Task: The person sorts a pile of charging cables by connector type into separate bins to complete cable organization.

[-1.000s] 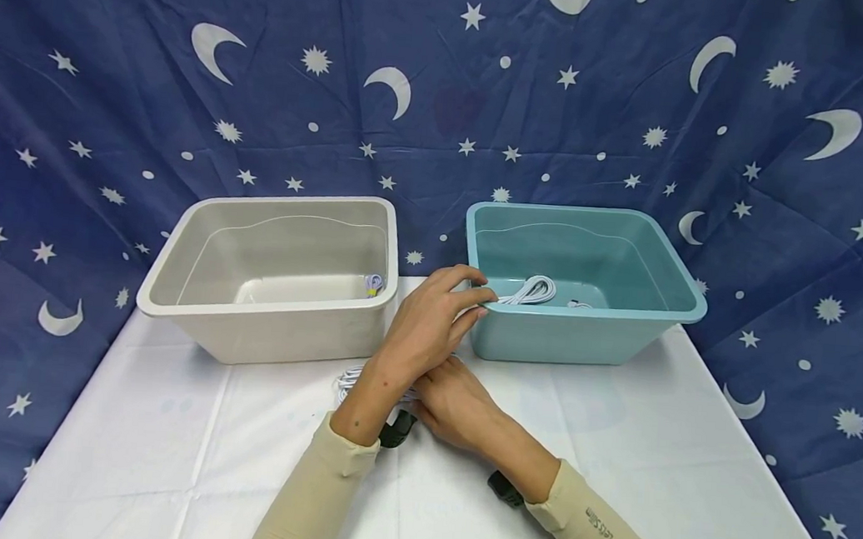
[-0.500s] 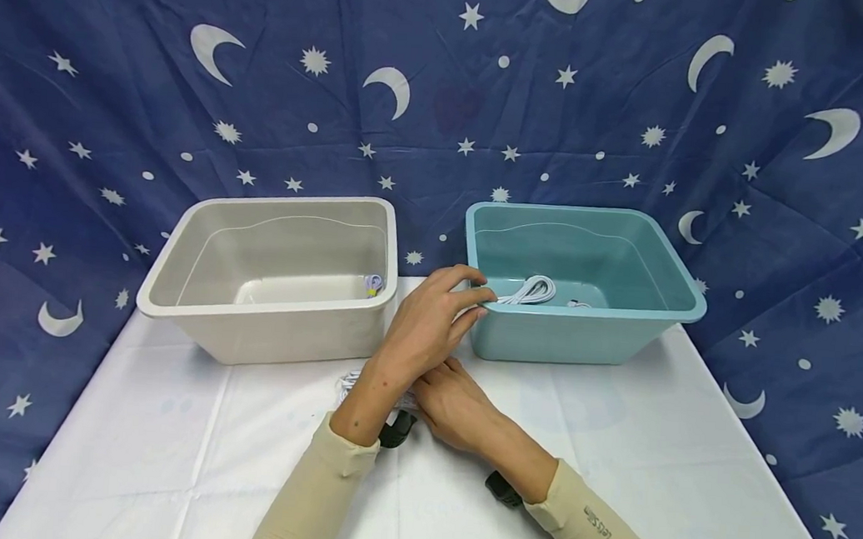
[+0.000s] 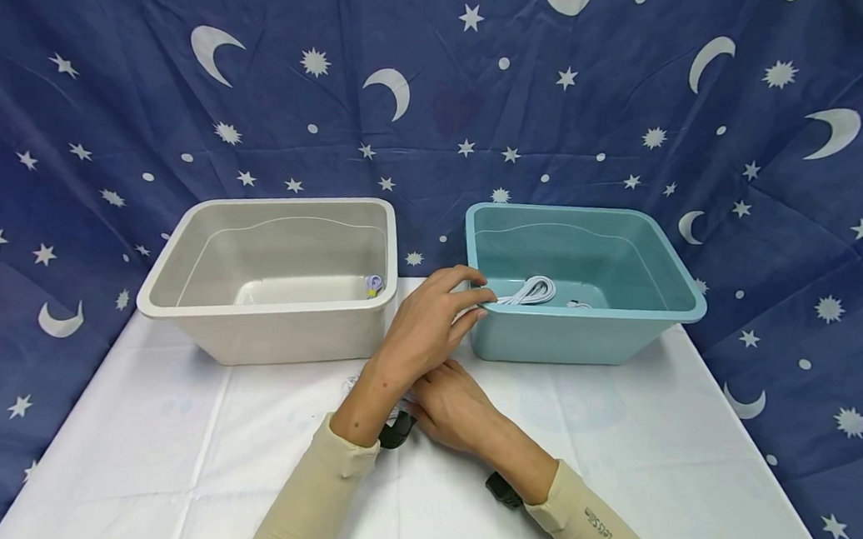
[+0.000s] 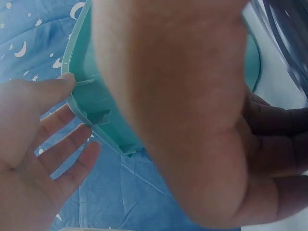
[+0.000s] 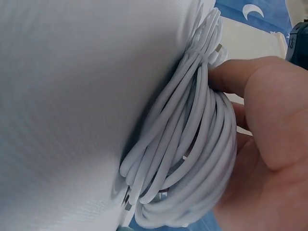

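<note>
In the head view my left hand [image 3: 432, 315] reaches over my right and grips the left front rim corner of a teal bin [image 3: 547, 336]. The left wrist view shows its thumb and fingers [image 4: 65, 139] around that rim from below. My right hand [image 3: 460, 401] is crossed under the left forearm near the tabletop. It pinches a bundle of coiled white cable [image 5: 187, 130] between thumb and fingers, with the loops hanging against the white tablecloth in the right wrist view. In the head view the left arm hides most of this bundle.
A beige bin [image 3: 277, 334] stands to the left, holding a small lilac coiled cable [image 3: 374, 285] with a yellow part. Inside the teal bin lie a coiled white cable [image 3: 533, 290] and a small white piece [image 3: 578, 304]. A blue starry cloth [image 3: 444, 95] hangs behind.
The white cable bundle beneath my left forearm has shifted slightly right, so less of it shows. My left hand and both bins stay put; my right hand has barely moved.
</note>
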Demonstrator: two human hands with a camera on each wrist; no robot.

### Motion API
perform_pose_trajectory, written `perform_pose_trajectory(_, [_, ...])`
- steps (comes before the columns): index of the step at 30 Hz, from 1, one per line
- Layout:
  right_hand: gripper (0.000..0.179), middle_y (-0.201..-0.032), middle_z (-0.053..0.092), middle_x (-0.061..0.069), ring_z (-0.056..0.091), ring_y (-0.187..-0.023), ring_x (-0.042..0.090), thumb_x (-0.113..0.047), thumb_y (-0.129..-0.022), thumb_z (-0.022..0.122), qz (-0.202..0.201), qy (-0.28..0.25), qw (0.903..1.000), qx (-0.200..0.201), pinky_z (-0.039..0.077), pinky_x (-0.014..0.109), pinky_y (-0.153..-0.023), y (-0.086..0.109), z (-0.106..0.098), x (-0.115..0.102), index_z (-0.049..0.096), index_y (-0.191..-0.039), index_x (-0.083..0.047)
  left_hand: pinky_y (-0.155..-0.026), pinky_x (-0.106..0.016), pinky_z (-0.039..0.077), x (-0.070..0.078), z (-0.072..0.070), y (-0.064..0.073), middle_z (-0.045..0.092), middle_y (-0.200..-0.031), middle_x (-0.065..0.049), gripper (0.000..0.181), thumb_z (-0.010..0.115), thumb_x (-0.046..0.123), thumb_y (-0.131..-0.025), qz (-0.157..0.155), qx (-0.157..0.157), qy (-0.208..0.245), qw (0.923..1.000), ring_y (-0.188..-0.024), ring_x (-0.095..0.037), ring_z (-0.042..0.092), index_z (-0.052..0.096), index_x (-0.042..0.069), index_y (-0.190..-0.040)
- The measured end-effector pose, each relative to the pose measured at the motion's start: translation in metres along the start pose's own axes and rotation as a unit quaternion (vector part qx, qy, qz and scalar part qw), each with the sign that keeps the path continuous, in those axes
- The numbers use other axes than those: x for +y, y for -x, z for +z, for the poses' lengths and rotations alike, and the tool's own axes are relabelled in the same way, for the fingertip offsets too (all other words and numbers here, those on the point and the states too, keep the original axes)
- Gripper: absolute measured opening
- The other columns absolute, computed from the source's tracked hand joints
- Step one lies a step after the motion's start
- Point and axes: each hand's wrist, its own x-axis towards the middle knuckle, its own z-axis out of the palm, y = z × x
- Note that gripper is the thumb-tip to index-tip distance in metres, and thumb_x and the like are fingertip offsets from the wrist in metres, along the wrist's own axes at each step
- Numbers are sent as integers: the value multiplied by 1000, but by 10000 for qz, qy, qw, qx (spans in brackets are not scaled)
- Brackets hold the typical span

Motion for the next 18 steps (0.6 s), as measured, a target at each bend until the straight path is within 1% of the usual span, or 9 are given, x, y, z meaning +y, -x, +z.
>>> perform_pose_trajectory(5, [36,-117,58,2,54,-114,20,-14,-85,64,162,-318,9993,-119,42,37,-105,0,-2,2,61,-120,-11,-107,-31,40,0,0,0,60,-127,0,20,65,20,-99,38,13,1,10000,-125,-17,51,74,21,-117])
perform_pose_trajectory(9, [39,-112,57,1,55,-107,20,-10,-82,62,182,-308,9991,-218,44,38,-100,0,-5,3,60,-120,-10,-106,-31,41,0,1,0,60,-127,0,20,65,20,-99,37,15,-13,10000,-125,-17,52,74,21,-116])
perform_pose_trajectory(13, [34,-105,58,-1,56,-98,18,-10,-81,64,151,-263,9993,-199,48,37,-92,0,-7,5,62,-115,-11,-105,-31,41,0,0,0,60,-127,1,20,65,20,-99,28,1,-3,10000,-125,-17,52,74,21,-116])
perform_pose_trajectory(16, [31,-98,58,-3,56,-90,16,-10,-78,67,165,-340,9991,-216,49,35,-84,0,-10,6,64,-108,-12,-105,-32,42,0,0,0,60,-127,1,20,65,21,-99,26,-21,-8,10000,-125,-16,51,74,21,-117])
perform_pose_trajectory(18, [30,-94,57,-4,54,-84,14,-9,-74,68,178,-411,9987,-237,49,33,-76,0,-12,7,65,-103,-13,-104,-32,42,0,0,0,60,-127,1,20,65,21,-99,30,-23,-5,10000,-125,-16,51,74,21,-117])
